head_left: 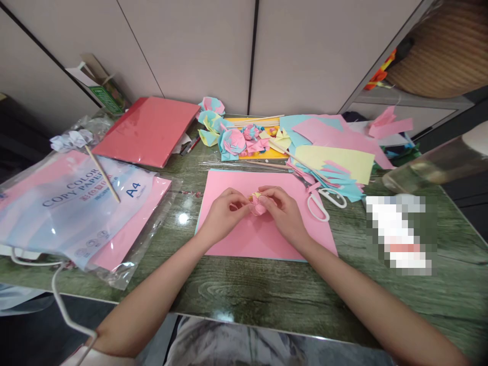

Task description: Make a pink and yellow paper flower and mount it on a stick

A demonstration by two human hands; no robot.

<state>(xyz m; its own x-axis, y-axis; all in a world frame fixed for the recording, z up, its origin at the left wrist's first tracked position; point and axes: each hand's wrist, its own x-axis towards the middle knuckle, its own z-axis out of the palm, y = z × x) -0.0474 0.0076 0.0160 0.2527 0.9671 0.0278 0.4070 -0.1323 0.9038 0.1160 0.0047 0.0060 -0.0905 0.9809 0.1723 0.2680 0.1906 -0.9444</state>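
Between my two hands is a small pink and yellow paper flower point(258, 206), pinched above the pink paper sheet point(263, 239). My left hand point(229, 211) grips its left side with thumb and fingertips. On the other side, my right hand point(281, 207) closes its thumb and fingers on the same flower. Part of the flower is hidden behind the fingertips. A blue edge shows under the pink sheet. White-handled scissors point(318, 207) lie just right of my right hand, partly over the sheet, with their blades among paper strips.
Finished paper flowers point(233, 142) and thin sticks point(263, 121) lie at the back. Coloured paper pieces point(335, 155) spread to the right, near a clear bottle point(423, 160). A copy paper pack point(76, 203), a stick-stemmed flower point(72, 140) and a red packet point(148, 129) occupy the left. A white cable point(63, 300) hangs over the front edge.
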